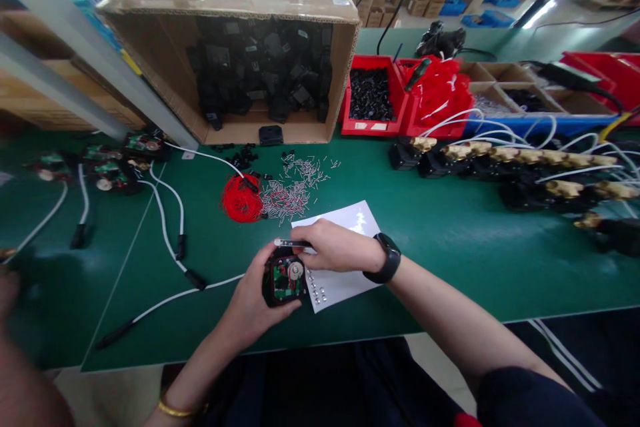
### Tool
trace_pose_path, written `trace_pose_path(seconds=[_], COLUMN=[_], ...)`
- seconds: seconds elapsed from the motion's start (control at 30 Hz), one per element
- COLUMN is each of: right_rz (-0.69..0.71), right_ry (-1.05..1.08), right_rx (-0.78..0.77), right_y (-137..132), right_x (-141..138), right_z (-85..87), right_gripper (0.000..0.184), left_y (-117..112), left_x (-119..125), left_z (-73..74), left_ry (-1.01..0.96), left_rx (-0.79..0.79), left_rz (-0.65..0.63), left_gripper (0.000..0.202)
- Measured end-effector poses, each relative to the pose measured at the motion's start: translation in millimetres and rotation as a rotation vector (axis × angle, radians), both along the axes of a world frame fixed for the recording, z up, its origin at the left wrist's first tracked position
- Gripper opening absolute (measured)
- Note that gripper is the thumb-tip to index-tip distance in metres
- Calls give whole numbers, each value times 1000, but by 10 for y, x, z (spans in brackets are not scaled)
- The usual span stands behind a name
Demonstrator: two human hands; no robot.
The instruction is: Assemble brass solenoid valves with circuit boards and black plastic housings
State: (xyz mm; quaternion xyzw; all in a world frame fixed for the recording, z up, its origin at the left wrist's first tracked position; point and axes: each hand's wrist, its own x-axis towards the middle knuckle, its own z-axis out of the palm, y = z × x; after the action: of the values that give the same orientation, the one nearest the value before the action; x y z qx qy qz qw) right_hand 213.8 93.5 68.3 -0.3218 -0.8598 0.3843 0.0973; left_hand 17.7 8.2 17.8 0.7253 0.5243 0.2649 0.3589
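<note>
My left hand [255,303] is closed around a black housing [286,280] whose open face shows a green circuit board and a round silver part. A white cable [215,285] runs leftward from behind it and ends in a black connector. Just above the housing, my right hand [337,245] pinches a slim dark tool with a pale round tip [287,243]; its exact kind is unclear. Under my right hand lies a white sheet [345,290] with several small shiny round pieces [317,292] on it.
Ahead stand a large cardboard box [345,47] of black housings and red bins [373,127] of small parts. Red wire rings [241,199] and loose metal pins [293,193] lie mid-table. Brass-fitted units [500,157] line the right; another person's arm [20,373] is far left.
</note>
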Motion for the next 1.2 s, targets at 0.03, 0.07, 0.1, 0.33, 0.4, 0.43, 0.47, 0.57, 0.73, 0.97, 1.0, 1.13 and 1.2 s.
trace_pose_path(seconds=[0.03,0.07,0.1,0.33,0.4,0.43,0.47,0.57,0.73,0.97,1.0,1.13,1.2], right_rz=[27,56,82,-134,-143,-135,-129,-123,-68,-69,-68,-72,-85], right_ry=[14,33,55,94,98,93,78,22,34,21,18,13,11], right_rx=[-26,-59,-97,-164,-158,-154,-145,-99,-77,-119,-127,-125,-119], right_y=[24,46,61,-77,-128,-143,-150,-140,-88,-46,-41,-31,-35], right_x=[-1,-2,-2,-30,-24,-19,-12,0,3,-3,-6,-14,-13], right_z=[-5,-16,-32,-106,-94,-86,-78,-65,-75,-39,-34,-35,-50], right_gripper=[9,11,12,18,21,21,22,21,21,22,22,22,21], left_y=[-6,-9,-9,15,8,3,-1,-3,13,21,24,34,35], left_x=[4,8,10,3,6,10,12,14,-7,-14,-12,-14,-19], left_z=[-3,-1,6,27,15,9,3,-12,-15,3,1,-12,-16], left_ry=[-5,-3,1,-24,-13,-6,-1,-6,-15,-24,-25,-39,-45], left_rx=[-10,-21,-27,-56,-54,-44,-33,-13,-18,-33,-36,-51,-53], left_rz=[9,1,-13,-12,-20,-29,-38,-51,-63,-50,-49,-50,-50], left_gripper=[84,81,76,62,62,62,62,62,62,62,62,62,62])
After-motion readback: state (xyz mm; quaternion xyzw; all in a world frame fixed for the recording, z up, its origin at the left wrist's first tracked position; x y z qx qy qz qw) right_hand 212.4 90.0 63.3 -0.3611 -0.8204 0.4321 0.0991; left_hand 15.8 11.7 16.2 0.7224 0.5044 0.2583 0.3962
